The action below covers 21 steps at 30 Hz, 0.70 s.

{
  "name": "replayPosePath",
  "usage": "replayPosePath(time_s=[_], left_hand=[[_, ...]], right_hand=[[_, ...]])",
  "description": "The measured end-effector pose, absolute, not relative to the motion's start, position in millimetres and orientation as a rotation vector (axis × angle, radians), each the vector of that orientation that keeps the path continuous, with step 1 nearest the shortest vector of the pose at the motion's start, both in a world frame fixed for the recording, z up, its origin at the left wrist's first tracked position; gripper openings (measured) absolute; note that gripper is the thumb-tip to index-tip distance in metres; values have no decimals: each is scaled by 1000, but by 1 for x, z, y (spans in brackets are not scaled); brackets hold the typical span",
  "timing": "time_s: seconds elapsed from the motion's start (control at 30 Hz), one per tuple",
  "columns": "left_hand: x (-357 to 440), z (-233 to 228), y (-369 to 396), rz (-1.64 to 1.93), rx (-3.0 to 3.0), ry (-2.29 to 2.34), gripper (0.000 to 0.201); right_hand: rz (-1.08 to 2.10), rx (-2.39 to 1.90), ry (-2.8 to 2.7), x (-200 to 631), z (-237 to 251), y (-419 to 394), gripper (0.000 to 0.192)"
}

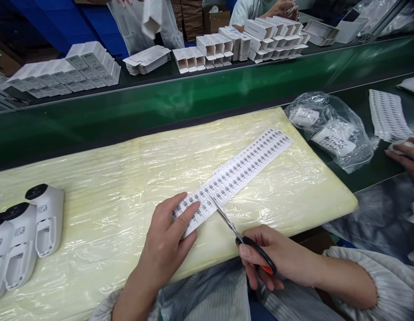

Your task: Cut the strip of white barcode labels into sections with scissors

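Observation:
A long white sheet of small barcode labels (240, 167) lies diagonally on a pale yellow foam pad (109, 209) wrapped in clear film. My left hand (166, 243) presses flat on the sheet's near end, fingers spread over the labels. My right hand (270, 258) grips scissors (233, 229) with black and orange handles. Their blades point up and left, and the tips sit at the edge of the sheet beside my left fingers.
Three white plastic devices (22, 236) lie at the pad's left edge. A clear bag with labelled rolls (330, 129) and more label sheets (387, 113) lie to the right, near another person's hand (405, 156). Stacked white cartons (247, 42) line the far side of a green conveyor belt (193, 96).

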<state>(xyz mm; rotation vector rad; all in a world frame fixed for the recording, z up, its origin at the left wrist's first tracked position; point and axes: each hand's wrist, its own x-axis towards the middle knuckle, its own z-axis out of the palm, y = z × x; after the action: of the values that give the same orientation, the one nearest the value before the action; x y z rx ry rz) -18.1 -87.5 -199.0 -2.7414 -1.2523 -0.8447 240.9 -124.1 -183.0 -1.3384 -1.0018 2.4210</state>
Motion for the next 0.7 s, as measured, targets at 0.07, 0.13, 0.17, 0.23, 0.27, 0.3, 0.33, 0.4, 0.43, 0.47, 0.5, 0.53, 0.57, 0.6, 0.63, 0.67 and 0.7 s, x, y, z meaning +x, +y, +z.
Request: replayPosePath(time_s=[0.07,0.13,0.17,0.23,0.27,0.3,0.33,0.4,0.43,0.47,0.5,0.53,0.57,0.6,0.63,0.67,0.7], left_hand=[[-18,-200,-88,-854,-2741,-1265,42],[-19,-201,-88,-862,-2741,-1278,43],[-19,-201,-88,-866,-2740,-1283,44],[-19,-202,-88,-871,-2741,-1290,44],[-19,-202,-88,-871,-2742,-1292,44],[-19,-202,-88,-871,-2742,-1292,45],[-19,-202,-88,-869,-2743,-1291,44],[-19,-201,-88,-861,-2750,-1283,44],[-18,-201,-88,-857,-2754,-1275,44],[-18,-200,-88,-855,-2757,-1266,44],[-18,-200,-88,-857,-2759,-1260,43],[-17,-200,-88,-861,-2759,-1254,42],[-17,-199,-88,-863,-2759,-1249,42],[-17,-199,-89,-864,-2758,-1248,41],[-17,-199,-89,-860,-2759,-1247,40],[-17,-198,-89,-853,-2763,-1245,40],[-17,-198,-89,-846,-2768,-1244,39]], right_hand=[[2421,-1344,-1008,241,-183,-124,60],[2419,-1352,-1021,242,-184,-125,59],[2417,-1358,-1029,242,-184,-125,59],[2409,-1371,-1044,242,-185,-125,57],[2404,-1378,-1046,241,-185,-124,57],[2403,-1382,-1044,241,-184,-123,57],[2405,-1383,-1037,241,-184,-122,57],[2417,-1369,-1016,240,-183,-120,58],[2421,-1356,-1006,239,-183,-118,58],[2422,-1339,-999,239,-183,-117,59],[2418,-1324,-995,238,-183,-116,59],[2412,-1316,-990,237,-183,-115,59],[2407,-1313,-989,236,-183,-113,60],[2403,-1316,-988,235,-183,-112,60],[2402,-1319,-989,235,-183,-111,61],[2399,-1324,-992,234,-182,-110,62],[2399,-1329,-992,233,-182,-109,63]])
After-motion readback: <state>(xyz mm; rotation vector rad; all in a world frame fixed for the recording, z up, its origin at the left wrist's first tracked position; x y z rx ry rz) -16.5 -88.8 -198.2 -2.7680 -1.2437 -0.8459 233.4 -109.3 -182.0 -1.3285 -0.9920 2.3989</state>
